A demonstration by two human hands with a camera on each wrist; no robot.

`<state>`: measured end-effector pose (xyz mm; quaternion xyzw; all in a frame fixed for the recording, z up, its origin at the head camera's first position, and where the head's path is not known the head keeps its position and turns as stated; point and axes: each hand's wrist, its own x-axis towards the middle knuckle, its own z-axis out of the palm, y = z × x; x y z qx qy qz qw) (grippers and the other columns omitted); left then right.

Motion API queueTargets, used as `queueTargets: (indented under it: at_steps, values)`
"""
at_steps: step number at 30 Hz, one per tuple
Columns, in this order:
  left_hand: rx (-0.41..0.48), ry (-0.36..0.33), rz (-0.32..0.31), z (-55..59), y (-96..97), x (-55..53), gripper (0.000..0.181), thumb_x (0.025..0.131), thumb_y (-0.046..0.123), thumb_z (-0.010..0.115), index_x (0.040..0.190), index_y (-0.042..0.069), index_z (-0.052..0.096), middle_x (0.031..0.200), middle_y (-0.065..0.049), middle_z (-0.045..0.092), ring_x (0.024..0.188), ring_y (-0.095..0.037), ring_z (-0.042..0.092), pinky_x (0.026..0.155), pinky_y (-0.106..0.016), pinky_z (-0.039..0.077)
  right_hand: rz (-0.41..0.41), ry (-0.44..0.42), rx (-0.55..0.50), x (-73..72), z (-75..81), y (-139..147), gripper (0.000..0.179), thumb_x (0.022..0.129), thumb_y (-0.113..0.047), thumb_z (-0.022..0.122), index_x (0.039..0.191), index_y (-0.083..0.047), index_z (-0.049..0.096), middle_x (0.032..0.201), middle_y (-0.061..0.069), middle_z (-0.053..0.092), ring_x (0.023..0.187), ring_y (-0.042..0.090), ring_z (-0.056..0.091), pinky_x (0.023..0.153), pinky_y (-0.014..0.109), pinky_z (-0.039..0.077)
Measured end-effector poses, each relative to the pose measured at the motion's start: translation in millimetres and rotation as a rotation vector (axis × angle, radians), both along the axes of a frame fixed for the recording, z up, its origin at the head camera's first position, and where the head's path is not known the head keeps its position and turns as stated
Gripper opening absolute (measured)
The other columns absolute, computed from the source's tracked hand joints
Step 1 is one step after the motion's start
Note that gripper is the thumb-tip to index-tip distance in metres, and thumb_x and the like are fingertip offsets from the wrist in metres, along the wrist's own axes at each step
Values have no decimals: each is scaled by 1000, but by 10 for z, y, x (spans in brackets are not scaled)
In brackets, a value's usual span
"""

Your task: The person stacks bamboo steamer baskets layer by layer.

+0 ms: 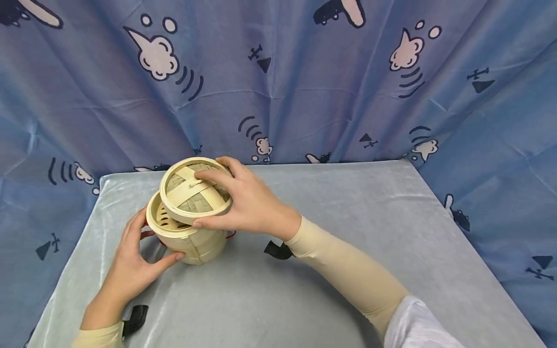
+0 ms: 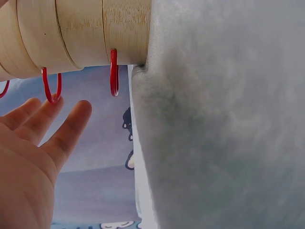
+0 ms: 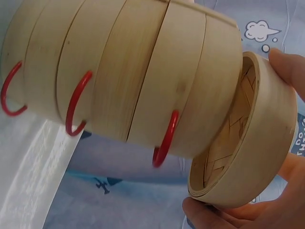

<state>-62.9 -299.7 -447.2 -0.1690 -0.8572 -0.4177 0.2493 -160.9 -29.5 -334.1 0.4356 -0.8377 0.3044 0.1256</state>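
A stacked bamboo steamer (image 1: 196, 246) stands upright toward the left of the table, with red ring handles (image 3: 76, 102) on its side. My right hand (image 1: 250, 200) holds its round woven lid (image 1: 187, 191) by the rim, thumb in front and fingers over the top and far side. The lid is tilted and shifted off to the back right, so part of the slatted inside shows at the left. My left hand (image 1: 132, 261) spans the steamer's left side, thumb at the front and index finger near the top rim. In the left wrist view, other fingers (image 2: 71, 129) extend beside a red ring.
A pale grey velvety cloth (image 1: 348, 203) covers the table. Behind it and at both sides hangs a blue printed curtain (image 1: 296, 116). A black strap end (image 1: 278, 250) shows under the right wrist and a black piece (image 1: 136, 319) at the left wrist.
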Motion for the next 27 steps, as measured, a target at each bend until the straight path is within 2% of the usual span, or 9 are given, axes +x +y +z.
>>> queueTargets:
  at_steps: [5, 13, 21, 27]
  values:
    - [-2, -1, -10, 21, 0, -10, 125, 49, 11, 100, 155, 12, 34, 152, -7, 39, 122, -19, 45, 93, -18, 42, 14, -2, 29, 42, 3, -92, 84, 68, -79, 69, 139, -36, 53, 140, 6, 41, 116, 15, 47, 90, 28, 47]
    - [-11, -65, 5, 26, -12, 13, 125, 53, 13, 100, 156, 19, 31, 153, -3, 36, 132, -21, 39, 96, -16, 41, 17, 22, 73, 108, 7, -242, 85, 68, -78, 70, 140, -35, 54, 142, 8, 42, 119, 17, 47, 92, 31, 47]
    - [-6, -87, 17, 0, -8, 15, 120, 54, 14, 99, 155, 20, 34, 151, -3, 37, 129, -19, 41, 94, -16, 41, -3, 35, 102, 119, -19, -295, 86, 67, -78, 70, 141, -35, 55, 142, 7, 41, 121, 18, 46, 94, 32, 46]
    - [-13, -71, 13, 1, -14, 8, 121, 54, 13, 99, 155, 19, 33, 151, -3, 37, 130, -18, 40, 94, -14, 40, -7, 41, 112, 125, -16, -303, 86, 68, -78, 69, 141, -35, 56, 144, 8, 41, 123, 18, 44, 96, 32, 46]
